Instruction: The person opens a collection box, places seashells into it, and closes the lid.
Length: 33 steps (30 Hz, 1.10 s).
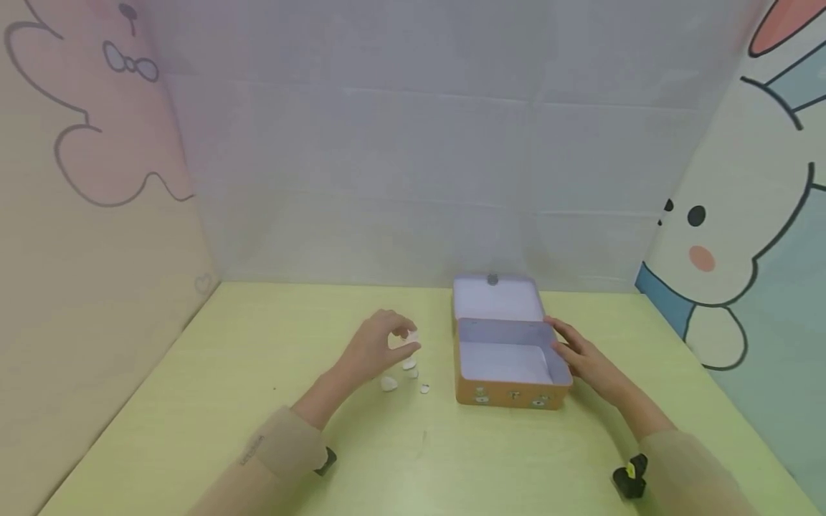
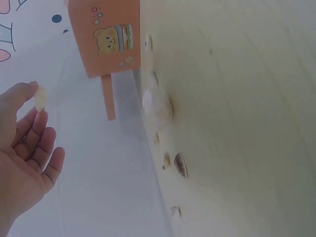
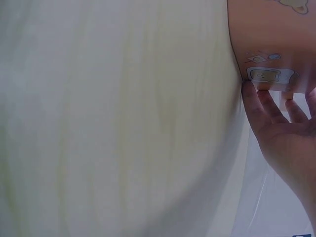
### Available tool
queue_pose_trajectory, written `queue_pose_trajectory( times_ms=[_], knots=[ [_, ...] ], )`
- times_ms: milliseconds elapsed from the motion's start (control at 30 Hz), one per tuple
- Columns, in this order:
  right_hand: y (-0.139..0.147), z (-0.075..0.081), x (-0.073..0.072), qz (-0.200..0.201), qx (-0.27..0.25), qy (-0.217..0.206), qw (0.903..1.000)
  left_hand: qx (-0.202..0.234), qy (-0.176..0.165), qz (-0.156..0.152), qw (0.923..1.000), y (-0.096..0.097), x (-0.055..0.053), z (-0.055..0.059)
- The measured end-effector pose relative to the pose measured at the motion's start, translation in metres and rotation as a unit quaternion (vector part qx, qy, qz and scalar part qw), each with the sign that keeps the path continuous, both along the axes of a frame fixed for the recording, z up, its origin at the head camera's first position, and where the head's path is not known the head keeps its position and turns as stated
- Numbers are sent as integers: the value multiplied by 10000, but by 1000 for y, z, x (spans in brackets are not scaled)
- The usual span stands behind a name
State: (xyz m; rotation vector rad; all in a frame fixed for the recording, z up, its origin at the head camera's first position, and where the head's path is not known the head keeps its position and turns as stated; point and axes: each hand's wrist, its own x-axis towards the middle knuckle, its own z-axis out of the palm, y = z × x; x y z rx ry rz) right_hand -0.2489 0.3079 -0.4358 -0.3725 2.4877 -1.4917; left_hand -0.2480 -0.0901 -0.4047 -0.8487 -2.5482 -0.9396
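Note:
In the head view my left hand [image 1: 377, 347] is raised over several small white seashells on the table. Its thumb and finger pinch one pale seashell [image 2: 41, 98], clearest in the left wrist view; the other fingers curl loosely. Under it lie a white shell [image 1: 388, 383], a smaller shell [image 1: 424, 388] and a brown-marked shell [image 2: 180, 164]. To the right stands an orange tin box [image 1: 510, 395], its lid [image 1: 497, 297] raised backward and its pale inside visible. My right hand [image 1: 589, 362] holds the box's right wall near the back, fingertips against its printed side [image 3: 269, 44].
The pale yellow table [image 1: 226, 373] meets a whitish back sheet [image 1: 361, 179] behind the box. Cartoon-printed side sheets stand at left and right. A small black device [image 1: 629, 479] sits by the right wrist.

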Motion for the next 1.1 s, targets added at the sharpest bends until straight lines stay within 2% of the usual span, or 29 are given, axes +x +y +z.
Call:
queue_pose_trajectory(
  times_ms=[133, 333, 533, 733, 933, 1100],
  knots=[
    [1, -2, -2, 6, -9, 41, 10000, 144, 64, -93, 9998, 15, 0, -6],
    [0, -2, -3, -3, 8, 42, 10000, 3, 112, -359, 9993, 37, 1, -8],
    [1, -3, -3, -15, 13, 43, 10000, -161, -119, -577, 9981, 58, 0, -10],
    [1, -3, -4, 9, 28, 57, 10000, -480, -290, -617, 9965, 74, -3, -13],
    [0, -2, -5, -7, -39, 25, 10000, -846, -119, -561, 9948, 85, -7, -15],
    [2, -4, -6, -29, 51, 0, 10000, -939, -94, -449, 9945, 89, -9, -17]
  ],
)
